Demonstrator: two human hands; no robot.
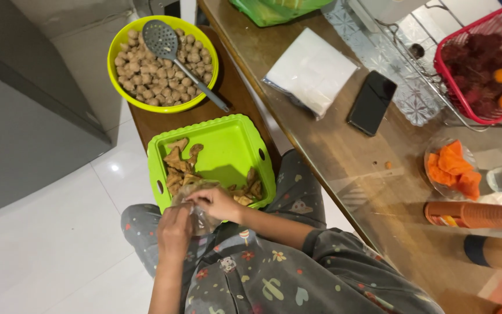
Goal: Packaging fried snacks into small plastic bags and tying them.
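My left hand and my right hand both pinch a small clear plastic bag filled with brown fried pieces, held over my lap at the near edge of a lime green square tray. Several brown fried wedges lie along the tray's left and near sides. Behind it stands a yellow bowl heaped with small brown balls, with a grey slotted spoon resting across them.
A wooden stool carries the tray and bowl. To the right, a brown table holds a white packet, a black phone, a red basket of fruit, orange crackers and an orange tube. White floor tiles lie left.
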